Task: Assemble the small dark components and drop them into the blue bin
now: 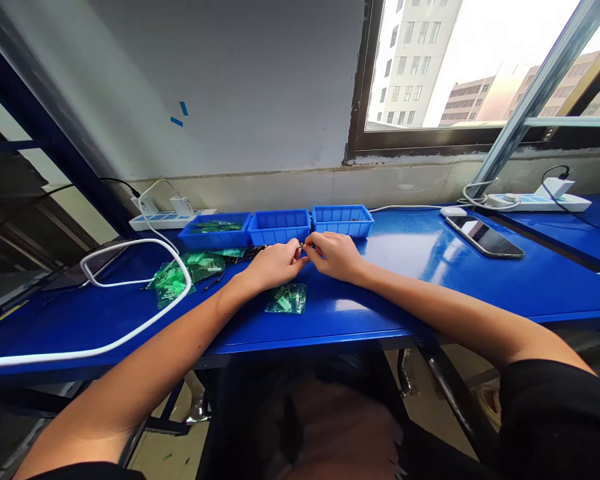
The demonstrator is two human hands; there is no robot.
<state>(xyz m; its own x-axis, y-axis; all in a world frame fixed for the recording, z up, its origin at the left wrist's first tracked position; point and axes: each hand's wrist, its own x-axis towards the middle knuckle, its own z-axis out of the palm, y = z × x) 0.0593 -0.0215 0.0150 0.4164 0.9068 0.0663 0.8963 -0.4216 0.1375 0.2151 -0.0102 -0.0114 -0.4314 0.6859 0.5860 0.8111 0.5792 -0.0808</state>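
A small dark part (pixel 303 247) sits between the fingertips of both hands, too covered to identify. The left hand (pixel 275 262) and right hand (pixel 337 257) each pinch it, thumb against finger. Good handling here likely means a light, level grip and steady wrists. From the part, a small green bag (pixel 293 299) lies at seven o'clock, best kept unpressed by the left wrist; dark pieces (pixel 254 254) lie at nine, a blue bin (pixel 279 236) at ten.

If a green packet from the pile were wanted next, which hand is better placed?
Probably the left hand: the piled green packets lie to its left, while the right hand is farther off. Both hands pinch a small piece, though.
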